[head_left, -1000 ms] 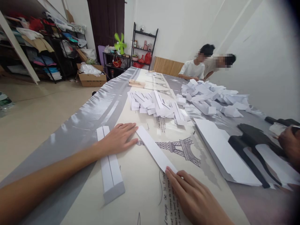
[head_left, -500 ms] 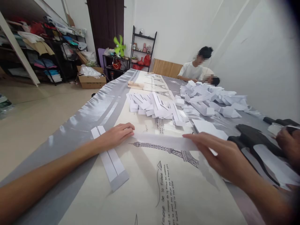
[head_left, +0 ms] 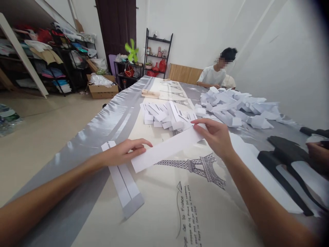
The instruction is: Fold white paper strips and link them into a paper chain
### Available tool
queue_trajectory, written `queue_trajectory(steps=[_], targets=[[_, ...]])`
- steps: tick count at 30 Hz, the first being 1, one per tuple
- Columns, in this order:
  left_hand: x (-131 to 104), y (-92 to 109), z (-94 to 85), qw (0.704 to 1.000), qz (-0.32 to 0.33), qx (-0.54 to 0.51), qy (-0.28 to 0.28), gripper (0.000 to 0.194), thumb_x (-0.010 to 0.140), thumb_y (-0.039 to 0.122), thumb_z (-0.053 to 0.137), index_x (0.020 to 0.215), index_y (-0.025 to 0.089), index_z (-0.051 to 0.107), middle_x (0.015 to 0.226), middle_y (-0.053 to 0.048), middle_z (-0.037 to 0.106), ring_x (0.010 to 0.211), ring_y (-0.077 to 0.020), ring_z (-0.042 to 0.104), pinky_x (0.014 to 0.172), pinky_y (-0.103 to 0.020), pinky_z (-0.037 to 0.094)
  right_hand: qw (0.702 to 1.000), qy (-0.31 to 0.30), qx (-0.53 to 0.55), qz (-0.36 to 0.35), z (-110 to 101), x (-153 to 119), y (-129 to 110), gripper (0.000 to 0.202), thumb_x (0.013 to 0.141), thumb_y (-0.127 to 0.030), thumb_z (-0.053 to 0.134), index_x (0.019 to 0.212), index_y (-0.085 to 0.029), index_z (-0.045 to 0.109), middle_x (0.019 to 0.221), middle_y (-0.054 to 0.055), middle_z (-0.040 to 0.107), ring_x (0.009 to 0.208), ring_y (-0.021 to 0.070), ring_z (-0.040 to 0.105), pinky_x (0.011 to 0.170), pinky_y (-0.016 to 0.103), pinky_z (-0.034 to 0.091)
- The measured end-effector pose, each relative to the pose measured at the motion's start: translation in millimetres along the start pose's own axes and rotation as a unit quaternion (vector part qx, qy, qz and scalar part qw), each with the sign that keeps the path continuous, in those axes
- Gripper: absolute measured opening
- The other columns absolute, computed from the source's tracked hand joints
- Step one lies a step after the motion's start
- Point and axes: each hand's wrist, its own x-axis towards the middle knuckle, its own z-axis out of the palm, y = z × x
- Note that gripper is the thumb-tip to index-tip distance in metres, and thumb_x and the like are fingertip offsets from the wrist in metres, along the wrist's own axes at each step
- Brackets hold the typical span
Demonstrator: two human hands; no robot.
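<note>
A flat white paper strip (head_left: 164,148) slants over the printed cloth, its right end raised. My right hand (head_left: 214,135) pinches that end between thumb and fingers. At the strip's upper left edge is my left hand (head_left: 131,150), thumb and forefinger apart, fingertips touching or very near the paper. Under my left wrist lies a folded white paper piece (head_left: 123,185) with a dark lengthwise slit and a greyish end. Beyond the strip, folded white paper pieces (head_left: 167,115) lie in a heap.
A larger pile of folded white paper (head_left: 236,106) spreads at the back right. White sheets (head_left: 252,164) and a black object (head_left: 285,164) lie to the right, near another person's hand (head_left: 318,151). A person in white (head_left: 212,75) sits at the far end. A wooden roll-like object (head_left: 150,93) rests farther up.
My right hand has moved away from me and left, lifting and tilting the strip's right end. My left fingers have spread at its left end. The view has shifted slightly.
</note>
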Motion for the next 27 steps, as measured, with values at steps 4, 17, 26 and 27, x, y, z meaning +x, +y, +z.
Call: queue_trajectory(steps=[4, 17, 26, 27], targets=[[1, 4, 6.4, 0.998, -0.006, -0.030, -0.061, 0.031, 0.101, 0.043, 0.047, 0.107, 0.019, 0.065, 0.077, -0.001, 0.062, 0.068, -0.0153, 0.053, 0.061, -0.024, 0.036, 0.994, 0.070, 0.050, 0.074, 11, -14, 16, 0.033, 0.086, -0.032, 0.072, 0.118, -0.028, 0.070, 0.090, 0.001, 0.069, 0.072, 0.0173, 0.061, 0.061, 0.032, 0.048], [-3, 16, 24.8, 0.994, 0.007, -0.107, -0.034, 0.018, 0.101, 0.035, 0.048, 0.100, 0.018, 0.054, 0.069, 0.004, 0.055, 0.062, -0.0115, 0.042, 0.063, -0.024, 0.034, 0.961, -0.017, 0.209, 0.179, 45, -44, -7, 0.018, 0.088, -0.039, 0.071, 0.086, -0.021, 0.075, 0.082, 0.005, 0.070, 0.073, 0.0173, 0.064, 0.062, 0.032, 0.050], [-3, 38, 47.8, 0.987, -0.009, -0.158, 0.016, 0.026, 0.096, 0.041, 0.056, 0.083, 0.020, 0.049, 0.064, 0.006, 0.042, 0.059, -0.0115, 0.038, 0.058, -0.025, 0.031, 0.948, -0.049, 0.260, 0.177, 67, -61, -34, 0.017, 0.086, -0.035, 0.075, 0.076, -0.021, 0.074, 0.072, 0.001, 0.067, 0.064, 0.0158, 0.057, 0.060, 0.032, 0.047], [-3, 40, 50.5, 0.987, -0.014, -0.160, 0.031, 0.030, 0.096, 0.041, 0.057, 0.077, 0.020, 0.044, 0.062, 0.007, 0.036, 0.058, -0.0110, 0.033, 0.056, -0.025, 0.029, 0.944, -0.048, 0.274, 0.179, 68, -62, -37, 0.016, 0.086, -0.035, 0.075, 0.077, -0.022, 0.074, 0.073, 0.001, 0.067, 0.065, 0.0162, 0.058, 0.062, 0.033, 0.048]])
